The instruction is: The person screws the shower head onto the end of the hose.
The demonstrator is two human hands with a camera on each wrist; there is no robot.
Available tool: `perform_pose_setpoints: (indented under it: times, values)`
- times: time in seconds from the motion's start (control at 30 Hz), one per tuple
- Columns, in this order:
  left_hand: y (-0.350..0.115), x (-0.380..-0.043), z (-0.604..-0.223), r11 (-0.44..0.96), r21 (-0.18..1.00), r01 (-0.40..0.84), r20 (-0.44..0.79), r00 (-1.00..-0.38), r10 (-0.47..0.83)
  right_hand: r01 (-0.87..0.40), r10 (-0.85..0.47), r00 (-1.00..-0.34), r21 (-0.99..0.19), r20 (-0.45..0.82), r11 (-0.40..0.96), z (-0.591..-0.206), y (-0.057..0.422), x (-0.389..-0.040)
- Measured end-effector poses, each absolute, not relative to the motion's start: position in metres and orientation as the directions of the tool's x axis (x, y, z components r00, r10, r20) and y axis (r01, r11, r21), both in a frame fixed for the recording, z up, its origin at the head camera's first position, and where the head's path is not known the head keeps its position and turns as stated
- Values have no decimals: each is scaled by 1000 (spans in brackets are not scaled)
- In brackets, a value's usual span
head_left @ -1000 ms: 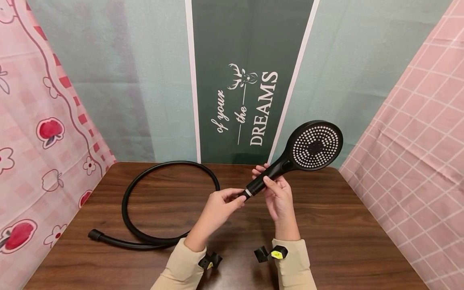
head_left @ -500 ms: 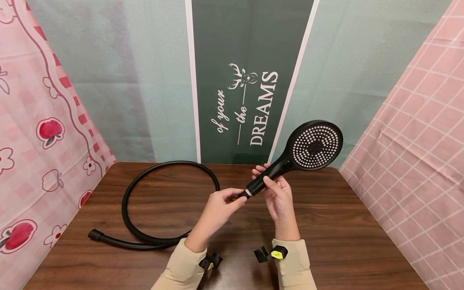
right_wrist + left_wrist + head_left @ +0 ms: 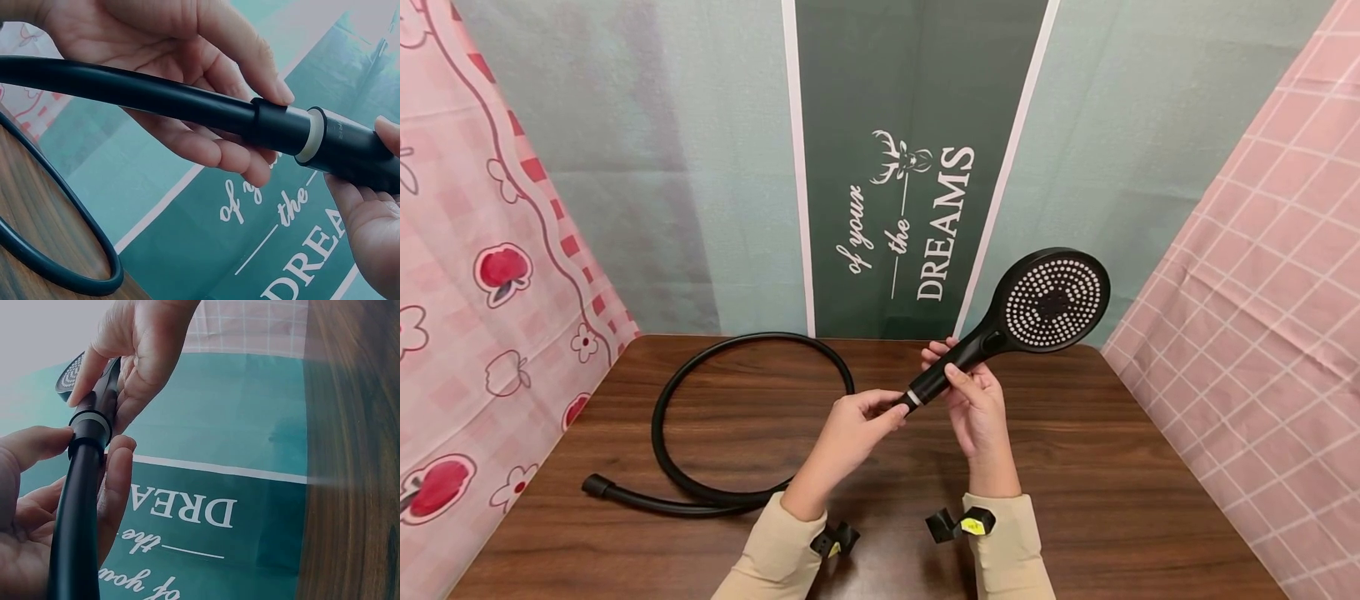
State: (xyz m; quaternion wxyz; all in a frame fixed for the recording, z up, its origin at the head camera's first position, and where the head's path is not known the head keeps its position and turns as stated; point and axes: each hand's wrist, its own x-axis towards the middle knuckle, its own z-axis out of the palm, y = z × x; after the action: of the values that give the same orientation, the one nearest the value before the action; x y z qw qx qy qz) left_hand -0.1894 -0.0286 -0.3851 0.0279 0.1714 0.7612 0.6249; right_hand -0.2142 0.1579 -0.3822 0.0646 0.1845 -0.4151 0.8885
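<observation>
My right hand point(image 3: 977, 408) grips the handle of a black shower head point(image 3: 1052, 302), its face of white nozzles turned toward the head camera. With thumb and fingers my left hand point(image 3: 853, 433) pinches the collar at the end of a black shower hose point(image 3: 156, 94), right below the handle. Between collar and handle a pale ring point(image 3: 310, 135) shows in the right wrist view. Whether the threads are engaged is hidden. The joined pieces are held tilted above the table, the head up to the right.
The hose loops across the brown wooden table point(image 3: 1112, 500), and its free end fitting point(image 3: 598, 485) lies at the left. Behind stands a green cloth backdrop point(image 3: 917, 83) with white lettering. Pink patterned cloths hang at the left point(image 3: 497, 208) and right point(image 3: 1247, 275).
The left thumb and fingers shift slightly at the hose collar. Shower head, right hand and hose on the table stay in place.
</observation>
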Motion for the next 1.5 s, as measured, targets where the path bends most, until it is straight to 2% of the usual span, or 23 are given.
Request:
perform_pose_setpoints:
  times: [0.23, 0.73, 0.93, 1.5]
  values:
    - [-27, -191, -386, 147, 956, 256, 206, -935, 288, -270, -37, -922, -709, 385, -651, -382, 158, -215]
    - [-29, -189, -384, 166, 961, 220, 165, -941, 295, -267, -36, -923, -706, 383, -656, -382, 158, -215]
    - [-29, -190, -386, 163, 951, 262, 204, -931, 303, -267, -38, -922, -703, 386, -659, -382, 158, -214]
    - [-27, -189, -385, 160, 957, 240, 190, -942, 276, -271, -40, -920, -706, 390, -655, -382, 158, -214]
